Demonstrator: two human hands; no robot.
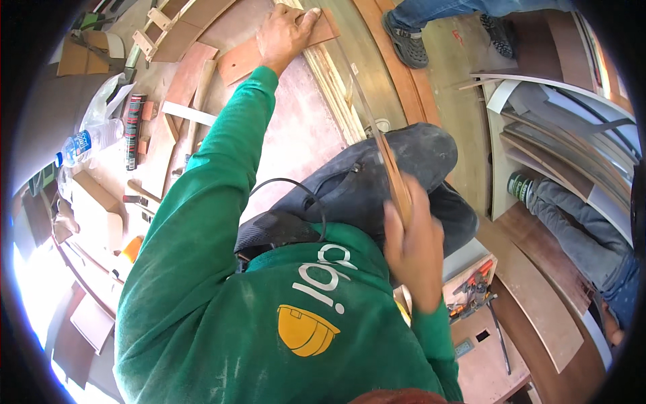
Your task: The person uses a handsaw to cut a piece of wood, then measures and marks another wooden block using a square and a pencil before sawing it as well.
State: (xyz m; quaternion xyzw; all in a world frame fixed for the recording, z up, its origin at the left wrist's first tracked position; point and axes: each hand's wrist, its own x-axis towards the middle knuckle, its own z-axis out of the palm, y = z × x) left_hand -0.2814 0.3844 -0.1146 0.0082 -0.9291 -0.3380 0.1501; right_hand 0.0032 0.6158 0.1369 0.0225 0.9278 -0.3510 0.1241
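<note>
My right hand [417, 249], blurred by motion, is wrapped round the wooden handle of a handsaw [397, 185]. The saw's thin blade is seen nearly edge-on and runs up and away to the end of a reddish-brown wooden board [240, 62]. At the top, my left hand [286, 37] grips this board and presses it down, fingers bent over it and thumb toward the blade. The board lies across a light wooden strip [330, 87] on the pinkish work surface [293, 114]. Where exactly the blade meets the wood is too fine to make out.
Left of my arm lie a plastic bottle [91, 143], a dark cartridge tube [134, 131] and wood offcuts [192, 77]. One person's shoe [406, 40] stands beyond the strip; another person's legs [579, 222] are at right. A tool box [471, 286] sits by my right elbow.
</note>
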